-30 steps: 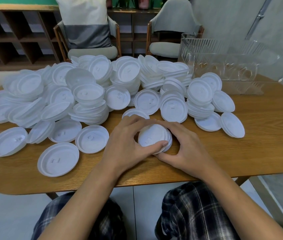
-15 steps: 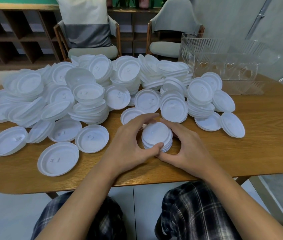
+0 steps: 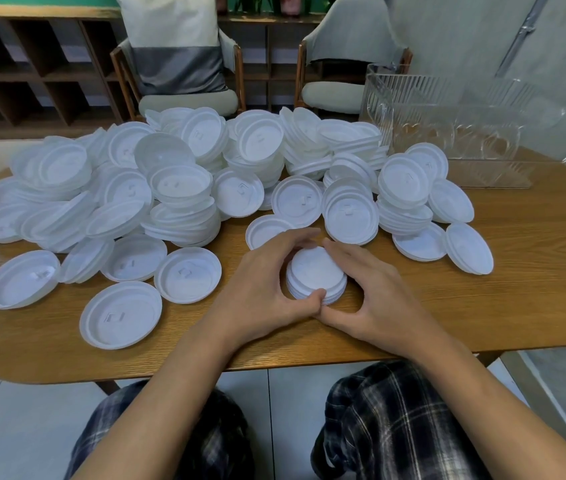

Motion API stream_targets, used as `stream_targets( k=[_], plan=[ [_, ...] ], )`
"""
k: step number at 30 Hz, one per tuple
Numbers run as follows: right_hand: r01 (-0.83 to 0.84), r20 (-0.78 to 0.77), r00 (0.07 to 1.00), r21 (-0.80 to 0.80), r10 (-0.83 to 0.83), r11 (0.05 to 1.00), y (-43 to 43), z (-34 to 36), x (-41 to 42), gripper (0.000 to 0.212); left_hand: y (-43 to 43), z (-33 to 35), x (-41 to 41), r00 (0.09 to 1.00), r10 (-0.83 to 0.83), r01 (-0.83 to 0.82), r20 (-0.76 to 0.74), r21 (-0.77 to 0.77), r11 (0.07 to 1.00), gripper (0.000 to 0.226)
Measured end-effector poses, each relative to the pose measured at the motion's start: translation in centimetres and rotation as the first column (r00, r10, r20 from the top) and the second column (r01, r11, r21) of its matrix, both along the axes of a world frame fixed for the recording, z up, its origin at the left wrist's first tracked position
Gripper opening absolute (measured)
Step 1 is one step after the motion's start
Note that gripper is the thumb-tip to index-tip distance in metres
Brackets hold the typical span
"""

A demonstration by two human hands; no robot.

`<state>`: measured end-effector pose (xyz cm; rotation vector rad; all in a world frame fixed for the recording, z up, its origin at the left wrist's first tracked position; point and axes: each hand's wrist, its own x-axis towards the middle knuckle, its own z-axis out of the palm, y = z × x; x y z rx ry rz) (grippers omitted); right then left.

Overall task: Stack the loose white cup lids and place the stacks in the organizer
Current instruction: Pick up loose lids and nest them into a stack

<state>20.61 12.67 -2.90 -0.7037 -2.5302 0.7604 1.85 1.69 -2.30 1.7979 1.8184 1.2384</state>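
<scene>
L hand (image 3: 267,289) + R hand (image 3: 371,299) curled round lid stack (image 3: 316,277); stack axis vertical, flat on table (image 3: 482,306).

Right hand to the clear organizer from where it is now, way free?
Probably yes. The right hand cups the stack with the left hand; the organizer stands far right, and bare table runs past the loose lids toward it.
</scene>
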Motion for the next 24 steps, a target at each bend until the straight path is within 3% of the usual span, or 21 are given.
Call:
stream_targets(
  k=[7,11,15,19,24],
  plan=[
    [0.016,-0.003,1.0,-0.012,-0.016,1.0,0.0,-0.1,0.0,0.091,-0.4,0.4,0.5,0.995,0.002,0.001,-0.097,0.027,1.0,0.067],
    [0.042,-0.008,0.999,-0.012,-0.042,0.999,0.0,0.0,-0.1,0.092,-0.3,-0.2,0.0,0.945,0.241,-0.188,-0.219,0.235,0.954,0.035],
    [0.067,-0.026,0.997,-0.005,-0.068,0.998,-0.1,0.1,-0.1,0.084,0.4,-1.3,-0.5,0.825,0.403,-0.369,-0.397,0.163,0.915,0.025],
    [0.069,-0.029,0.997,0.019,-0.069,0.997,-0.1,0.2,-0.1,0.078,0.5,-1.2,-0.5,0.815,0.418,-0.39,-0.4,0.155,0.908,0.007],
    [0.072,-0.038,0.997,0.045,-0.07,0.996,0.0,0.0,-0.1,0.079,0.3,-0.4,-0.1,0.858,0.433,-0.39,-0.277,0.197,0.899,0.014]
  ],
)
